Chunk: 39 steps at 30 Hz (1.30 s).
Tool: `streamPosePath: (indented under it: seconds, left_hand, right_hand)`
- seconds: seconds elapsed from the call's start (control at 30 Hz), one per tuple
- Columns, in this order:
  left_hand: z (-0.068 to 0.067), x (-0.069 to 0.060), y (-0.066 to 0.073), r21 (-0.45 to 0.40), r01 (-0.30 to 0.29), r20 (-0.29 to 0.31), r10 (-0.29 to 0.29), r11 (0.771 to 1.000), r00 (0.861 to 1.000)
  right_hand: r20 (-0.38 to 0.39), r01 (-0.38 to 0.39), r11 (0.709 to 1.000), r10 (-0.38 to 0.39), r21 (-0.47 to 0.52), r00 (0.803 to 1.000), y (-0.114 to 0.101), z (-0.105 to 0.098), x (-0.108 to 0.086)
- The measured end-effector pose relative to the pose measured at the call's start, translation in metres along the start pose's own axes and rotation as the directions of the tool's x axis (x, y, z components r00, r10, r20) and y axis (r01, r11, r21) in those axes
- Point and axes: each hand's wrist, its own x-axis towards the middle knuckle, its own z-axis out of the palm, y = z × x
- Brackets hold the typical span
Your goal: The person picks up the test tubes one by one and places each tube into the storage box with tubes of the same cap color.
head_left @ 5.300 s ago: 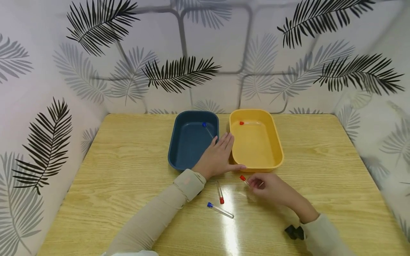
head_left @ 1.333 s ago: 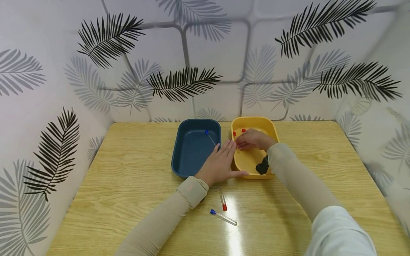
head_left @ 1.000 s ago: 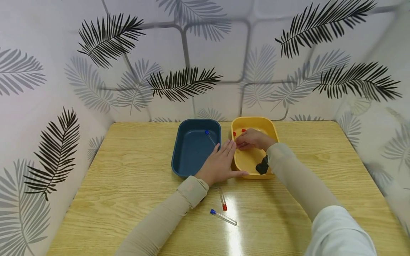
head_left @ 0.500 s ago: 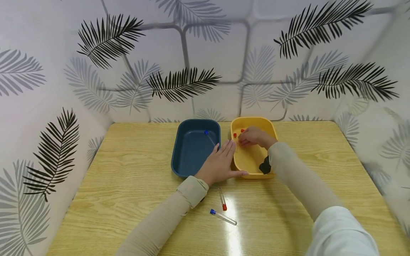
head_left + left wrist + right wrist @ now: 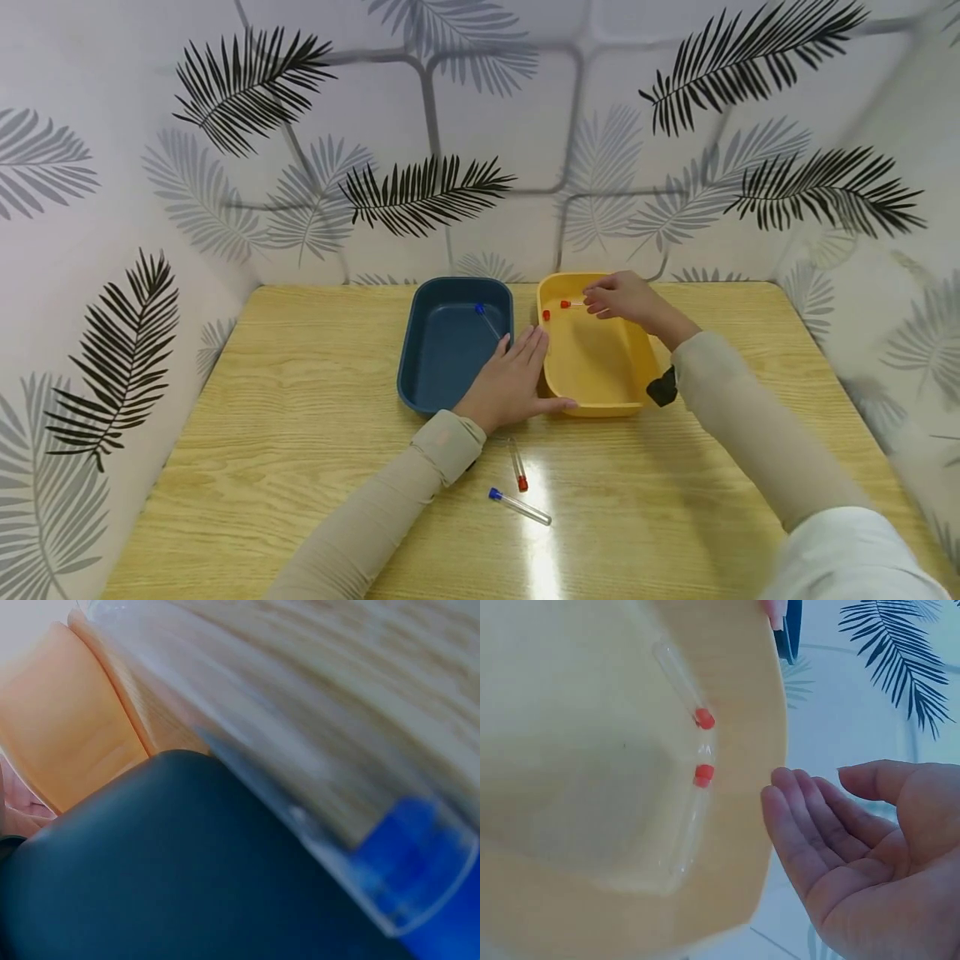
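Note:
My left hand rests between the blue tray and the yellow tray, fingers straight over their neighbouring rims. Loosely bent and holding nothing, the fingers of my right hand hover over the yellow tray's back right part. Two test tubes with red caps lie inside that tray: one red-capped tube and another red-capped tube, cap towards cap in the right wrist view. A blue-capped test tube lies in the blue tray, partly hidden by my left hand.
On the table in front of the trays lie a red-capped test tube and a blue-capped test tube. In the left wrist view, a blue-capped test tube appears large beside the blue tray. A patterned wall stands behind.
My right hand held a red-capped test tube above the table, then lowered it into the yellow tray and let go. Since then it has moved up and right. My left hand stayed put.

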Motion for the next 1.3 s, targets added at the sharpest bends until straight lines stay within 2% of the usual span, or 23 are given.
streamPosePath:
  seconds: [0.13, 0.27, 0.4, 0.5, 0.6, 0.7, 0.83, 0.97, 1.3]
  left_hand:
    - [0.001, 0.000, 0.000, -0.010, 0.001, 0.004, -0.001, 1.000, 1.000]
    - [-0.001, -0.001, 0.000, -0.023, 0.007, 0.012, -0.007, 1.000, 1.000]
    - [-0.002, -0.002, 0.000, -0.032, 0.012, 0.023, -0.011, 0.999, 1.000]
    - [-0.001, -0.003, 0.000, -0.029, 0.011, 0.021, -0.011, 1.000, 1.000]
    - [0.001, -0.003, 0.000, -0.020, 0.009, 0.012, -0.009, 1.000, 1.000]
    - [0.004, -0.004, -0.001, -0.013, 0.010, 0.005, -0.010, 1.000, 1.000]
    - [0.006, -0.004, 0.000, -0.020, 0.012, 0.006, -0.012, 1.000, 1.000]
    - [0.006, -0.004, 0.001, -0.015, 0.008, 0.006, -0.007, 1.000, 1.000]
    - [0.000, -0.004, 0.002, -0.005, -0.004, 0.006, 0.004, 1.000, 1.000]
  right_hand:
    - [-0.100, 0.078, 0.989, -0.091, -0.129, 0.991, 0.002, -0.009, -0.016]
    - [-0.213, 0.126, 0.950, -0.191, -0.284, 0.958, 0.007, -0.014, -0.031]
    - [-0.284, 0.148, 0.922, -0.258, -0.357, 0.924, 0.019, -0.013, -0.045]
    - [-0.299, 0.145, 0.913, -0.269, -0.381, 0.915, 0.028, -0.011, -0.055]
    - [-0.295, 0.118, 0.902, -0.257, -0.415, 0.921, 0.035, -0.006, -0.064]
    - [-0.270, 0.098, 0.879, -0.248, -0.467, 0.930, 0.042, 0.001, -0.070]
    - [-0.209, 0.097, 0.824, -0.253, -0.559, 0.945, 0.054, 0.013, -0.072]
    - [-0.171, 0.105, 0.778, -0.265, -0.619, 0.949, 0.068, 0.024, -0.071]
    - [-0.225, 0.069, 0.803, -0.247, -0.592, 0.943, 0.072, 0.036, -0.071]
